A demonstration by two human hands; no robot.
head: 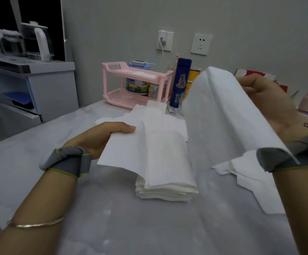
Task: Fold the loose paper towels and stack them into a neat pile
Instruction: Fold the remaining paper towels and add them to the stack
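I am pinching towel edges with my left hand (101, 138) and right hand (265, 100) above the pile (167, 188); the sagging paper towel (213, 116) is risking a skewed fold.

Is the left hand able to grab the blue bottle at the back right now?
Probably not: the left hand is busy pinching the paper towel, and the blue bottle stands far back by the pink rack. It would likely have to let go first.

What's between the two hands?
Head view: the folded pile, partly draped by the sheet the left hand holds, and the raised towel the right hand holds.
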